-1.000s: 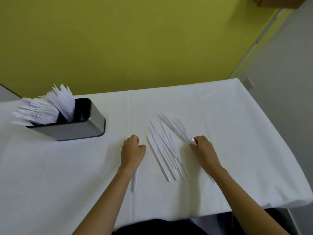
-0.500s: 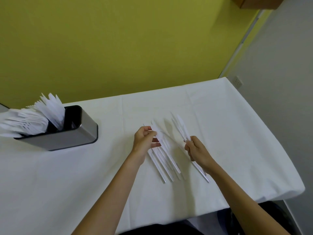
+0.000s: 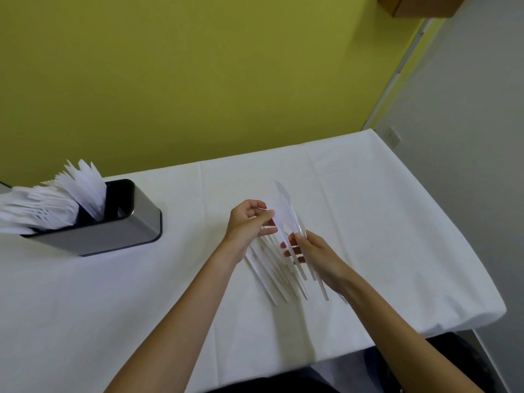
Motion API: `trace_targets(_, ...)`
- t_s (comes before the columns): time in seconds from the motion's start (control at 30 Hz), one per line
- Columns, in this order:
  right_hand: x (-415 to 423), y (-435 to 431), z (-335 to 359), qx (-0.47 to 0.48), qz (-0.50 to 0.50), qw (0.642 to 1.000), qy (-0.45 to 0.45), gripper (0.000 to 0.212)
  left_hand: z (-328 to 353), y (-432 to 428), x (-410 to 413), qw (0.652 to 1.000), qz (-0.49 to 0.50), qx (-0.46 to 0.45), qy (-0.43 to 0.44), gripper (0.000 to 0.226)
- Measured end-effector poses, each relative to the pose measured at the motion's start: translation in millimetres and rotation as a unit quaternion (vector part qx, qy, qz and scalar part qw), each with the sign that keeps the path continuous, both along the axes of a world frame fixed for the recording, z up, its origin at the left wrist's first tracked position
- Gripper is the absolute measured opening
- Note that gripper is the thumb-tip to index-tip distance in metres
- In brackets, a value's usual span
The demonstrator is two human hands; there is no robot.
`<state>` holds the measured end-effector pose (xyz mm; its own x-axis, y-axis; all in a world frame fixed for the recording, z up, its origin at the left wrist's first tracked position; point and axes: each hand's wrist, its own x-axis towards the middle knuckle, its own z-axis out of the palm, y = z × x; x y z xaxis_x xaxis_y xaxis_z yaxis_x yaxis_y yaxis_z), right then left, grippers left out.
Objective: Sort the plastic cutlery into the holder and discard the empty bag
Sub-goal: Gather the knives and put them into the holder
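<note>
**Knives in both hands, over the loose pile**

Your right hand (image 3: 317,256) sits just right of table centre, raised off the cloth. Thumb and fingers are curled around the handles of a small bundle of white plastic knives (image 3: 285,211). Blades point away from you, handle ends stick out below the palm toward you. The count in the bundle is not readable.

Your left hand (image 3: 246,225) is just beside it, on the left. Its fingers are bent and the fingertips pinch the blade part of the same bundle. The two hands are close together but do not touch each other.

Under both hands, more loose knives (image 3: 266,282) lie flat on the white tablecloth (image 3: 382,222). They are roughly parallel and fanned a little, with the handles toward you.

The cutlery holder (image 3: 119,236) stands well apart at far left. It is a long metal box with a black inside, set upright on the cloth. White forks and knives (image 3: 54,202) fill its left part and lean out to the left; the right-end compartment shows dark.

Behind the table is a yellow-green wall (image 3: 198,80), with a wall socket (image 3: 393,137) at the right corner.
</note>
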<state>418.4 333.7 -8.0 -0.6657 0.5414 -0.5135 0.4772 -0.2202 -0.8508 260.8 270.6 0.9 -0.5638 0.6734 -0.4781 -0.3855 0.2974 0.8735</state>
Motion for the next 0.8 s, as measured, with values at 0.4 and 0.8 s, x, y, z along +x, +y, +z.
trace_targets(0.4,25,3,-17,-0.002,-0.085,0.996,-0.026,0.021,-38,-49,14,0.869,-0.099,-0.313,0.369,0.055)
trace_targets(0.8,34,4,-26,0.027,-0.118,0.992,-0.044,0.021,-48,-49,12,0.894,-0.095,-0.312,0.307,0.024)
